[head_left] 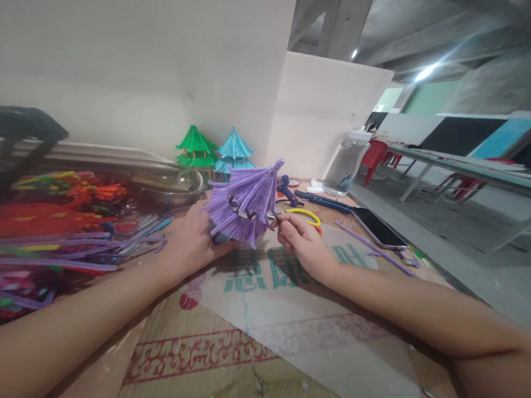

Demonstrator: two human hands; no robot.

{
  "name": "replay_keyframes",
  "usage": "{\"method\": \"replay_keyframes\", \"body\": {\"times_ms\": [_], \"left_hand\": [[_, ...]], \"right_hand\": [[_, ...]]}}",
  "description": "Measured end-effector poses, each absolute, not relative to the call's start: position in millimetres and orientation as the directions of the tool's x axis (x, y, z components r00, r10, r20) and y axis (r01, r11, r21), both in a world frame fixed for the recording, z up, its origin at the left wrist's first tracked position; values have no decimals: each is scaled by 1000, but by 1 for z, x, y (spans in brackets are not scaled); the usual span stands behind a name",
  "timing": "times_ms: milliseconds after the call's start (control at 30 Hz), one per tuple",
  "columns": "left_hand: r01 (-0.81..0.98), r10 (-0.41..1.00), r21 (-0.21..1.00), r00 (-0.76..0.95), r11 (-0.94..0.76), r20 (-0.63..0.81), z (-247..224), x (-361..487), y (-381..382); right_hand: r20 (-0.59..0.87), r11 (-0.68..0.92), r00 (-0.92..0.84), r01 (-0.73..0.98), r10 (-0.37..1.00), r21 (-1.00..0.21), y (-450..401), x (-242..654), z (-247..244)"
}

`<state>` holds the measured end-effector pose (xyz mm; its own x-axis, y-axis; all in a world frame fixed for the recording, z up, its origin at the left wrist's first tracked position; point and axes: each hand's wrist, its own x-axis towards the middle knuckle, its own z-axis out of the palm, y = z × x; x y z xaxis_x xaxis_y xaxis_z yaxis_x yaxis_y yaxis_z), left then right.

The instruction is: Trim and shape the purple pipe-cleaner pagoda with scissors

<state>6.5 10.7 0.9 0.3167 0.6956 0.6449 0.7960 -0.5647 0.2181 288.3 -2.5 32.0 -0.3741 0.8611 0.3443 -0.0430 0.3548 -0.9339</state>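
Note:
A purple two-tiered pavilion-like roof of fuzzy strips is tilted above the cardboard-covered table, its pointed tip up and to the right. My left hand is wrapped round its lower left side, with the fingertips hidden behind it. At its right edge, my right hand pinches a small dark piece between thumb and forefinger; what that piece is cannot be made out. Behind the purple piece stand a green model and a light blue model of similar shape.
Colourful fuzzy sticks pile up at the left. Behind my right hand lie yellow-handled scissors, a dark blue tool and a phone. A clear bottle stands at the back right.

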Motion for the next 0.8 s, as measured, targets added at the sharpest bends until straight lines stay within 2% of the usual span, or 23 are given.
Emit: {"method": "replay_keyframes", "body": {"times_ms": [433,800], "left_hand": [[789,650,145,369,-596,664,7,8,9],[787,645,144,368,-599,670,0,4,13]], "right_hand": [[348,351,-371,-62,861,-934,-4,287,33],[354,353,-367,-72,860,-933,-2,287,34]]}}
